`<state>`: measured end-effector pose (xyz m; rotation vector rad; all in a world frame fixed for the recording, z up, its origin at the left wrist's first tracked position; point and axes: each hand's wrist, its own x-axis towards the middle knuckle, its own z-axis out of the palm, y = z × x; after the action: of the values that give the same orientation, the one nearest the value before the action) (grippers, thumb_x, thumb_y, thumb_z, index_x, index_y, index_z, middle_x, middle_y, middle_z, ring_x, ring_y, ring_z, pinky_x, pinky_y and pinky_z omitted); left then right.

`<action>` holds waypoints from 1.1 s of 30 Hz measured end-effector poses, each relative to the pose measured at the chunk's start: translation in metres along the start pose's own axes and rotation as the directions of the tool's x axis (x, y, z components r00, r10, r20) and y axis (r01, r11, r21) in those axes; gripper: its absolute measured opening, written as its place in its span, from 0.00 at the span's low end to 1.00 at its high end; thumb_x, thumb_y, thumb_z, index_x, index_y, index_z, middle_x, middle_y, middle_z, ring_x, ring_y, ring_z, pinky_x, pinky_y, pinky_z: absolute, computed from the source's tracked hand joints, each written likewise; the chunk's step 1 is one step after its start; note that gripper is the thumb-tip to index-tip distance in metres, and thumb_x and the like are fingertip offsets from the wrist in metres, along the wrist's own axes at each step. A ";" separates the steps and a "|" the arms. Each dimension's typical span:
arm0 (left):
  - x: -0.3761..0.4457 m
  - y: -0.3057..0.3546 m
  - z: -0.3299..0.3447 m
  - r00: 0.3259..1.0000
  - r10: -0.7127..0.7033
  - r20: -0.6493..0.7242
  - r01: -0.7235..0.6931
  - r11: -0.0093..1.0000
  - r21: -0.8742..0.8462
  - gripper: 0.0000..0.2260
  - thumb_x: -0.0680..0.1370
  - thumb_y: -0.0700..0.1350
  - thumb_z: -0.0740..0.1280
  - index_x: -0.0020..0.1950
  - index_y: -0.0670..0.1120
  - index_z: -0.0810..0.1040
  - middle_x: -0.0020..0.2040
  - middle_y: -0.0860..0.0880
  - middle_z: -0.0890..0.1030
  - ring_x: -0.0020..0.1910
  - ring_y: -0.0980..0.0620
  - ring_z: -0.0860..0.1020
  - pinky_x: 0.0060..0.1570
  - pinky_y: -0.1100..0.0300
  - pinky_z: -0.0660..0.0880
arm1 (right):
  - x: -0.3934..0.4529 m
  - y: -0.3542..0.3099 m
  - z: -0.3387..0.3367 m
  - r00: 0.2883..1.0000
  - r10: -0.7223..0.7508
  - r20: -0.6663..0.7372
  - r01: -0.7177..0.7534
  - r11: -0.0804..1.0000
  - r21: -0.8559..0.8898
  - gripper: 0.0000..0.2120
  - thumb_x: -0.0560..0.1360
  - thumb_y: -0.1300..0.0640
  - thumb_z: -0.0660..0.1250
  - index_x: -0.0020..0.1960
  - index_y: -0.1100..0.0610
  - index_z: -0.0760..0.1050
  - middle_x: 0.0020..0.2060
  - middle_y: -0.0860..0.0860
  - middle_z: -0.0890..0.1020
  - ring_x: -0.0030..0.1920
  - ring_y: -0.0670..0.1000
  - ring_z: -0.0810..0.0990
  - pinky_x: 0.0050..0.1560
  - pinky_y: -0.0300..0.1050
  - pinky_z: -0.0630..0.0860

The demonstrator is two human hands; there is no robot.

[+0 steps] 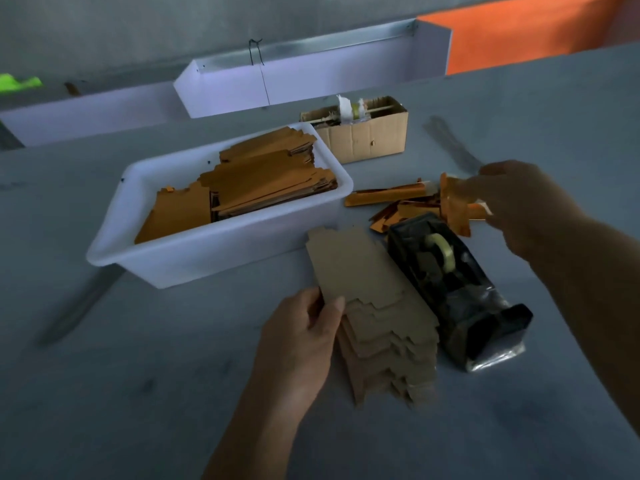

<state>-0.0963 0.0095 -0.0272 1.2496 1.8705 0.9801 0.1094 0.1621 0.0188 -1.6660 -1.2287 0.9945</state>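
Brown card pile [384, 317] lies flat on the gray table [138, 375], mid-picture, w/ the black tape holder [460, 296] just beside it on the right.

Containers first. A white tub [207, 258] sits behind & left of the pile. It has lots of orange cards [263, 181] stacked inside, some flat, some leaning on the wall. A small cardboard box [367, 140] stands just behind the tub's far corner. It has white bits & other stuff in it, too blurry to tell what. Long white trays [311, 77] run along the back; can't see inside. The tape holder has a yellowish tape roll [441, 252] in it. Loose orange strips [384, 195] lie on the table right of the tub.

L hand [301, 344] grips the top brown card at its near left edge, thumb on top. The pile is right beside that hand. R hand [519, 206] is up over the strips, apart from the pile, pinching a shiny orange piece [453, 202] w/ fingers & thumb.
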 end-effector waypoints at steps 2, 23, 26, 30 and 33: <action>0.000 0.001 0.002 0.995 -0.096 -0.006 0.093 0.976 -0.199 0.10 0.77 0.51 0.66 0.51 0.46 0.81 0.46 0.48 0.85 0.48 0.47 0.82 0.54 0.43 0.78 | -0.021 -0.005 -0.004 0.993 -0.120 -0.004 0.120 0.992 -0.027 0.18 0.74 0.56 0.69 0.63 0.52 0.73 0.48 0.51 0.77 0.45 0.48 0.77 0.44 0.40 0.72; 0.035 0.012 -0.022 0.946 -0.308 0.100 0.308 0.951 0.016 0.21 0.74 0.59 0.69 0.40 0.39 0.78 0.36 0.43 0.81 0.32 0.50 0.78 0.39 0.57 0.79 | -0.129 0.004 -0.006 0.872 -0.466 0.148 0.489 0.835 -0.252 0.10 0.73 0.53 0.66 0.54 0.45 0.78 0.47 0.37 0.74 0.43 0.37 0.73 0.38 0.22 0.67; 0.040 0.010 -0.020 0.970 -0.242 -0.010 0.242 0.969 0.049 0.19 0.74 0.56 0.71 0.37 0.41 0.76 0.27 0.47 0.77 0.24 0.53 0.70 0.35 0.59 0.71 | -0.131 0.005 -0.007 0.870 -0.469 0.152 0.493 0.838 -0.236 0.10 0.73 0.54 0.66 0.54 0.45 0.78 0.45 0.30 0.71 0.45 0.38 0.74 0.41 0.19 0.67; 0.037 0.004 -0.022 0.971 -0.238 -0.014 0.237 0.971 -0.038 0.14 0.74 0.50 0.72 0.34 0.43 0.77 0.26 0.49 0.76 0.25 0.54 0.71 0.32 0.61 0.68 | -0.134 0.007 -0.008 0.859 -0.490 0.151 0.512 0.825 -0.238 0.10 0.74 0.54 0.66 0.54 0.47 0.78 0.48 0.32 0.72 0.44 0.35 0.73 0.43 0.20 0.67; 0.032 0.000 -0.031 0.979 -0.162 -0.127 0.148 0.983 -0.108 0.12 0.72 0.45 0.74 0.32 0.42 0.78 0.25 0.50 0.78 0.25 0.55 0.74 0.35 0.59 0.71 | -0.138 0.009 -0.007 0.866 -0.484 0.123 0.499 0.840 -0.212 0.12 0.73 0.53 0.66 0.55 0.46 0.79 0.52 0.35 0.76 0.41 0.38 0.75 0.41 0.21 0.68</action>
<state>-0.1321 0.0326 -0.0157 0.9848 1.9650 1.0805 0.0894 0.0254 0.0295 -1.3798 -1.7654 0.5985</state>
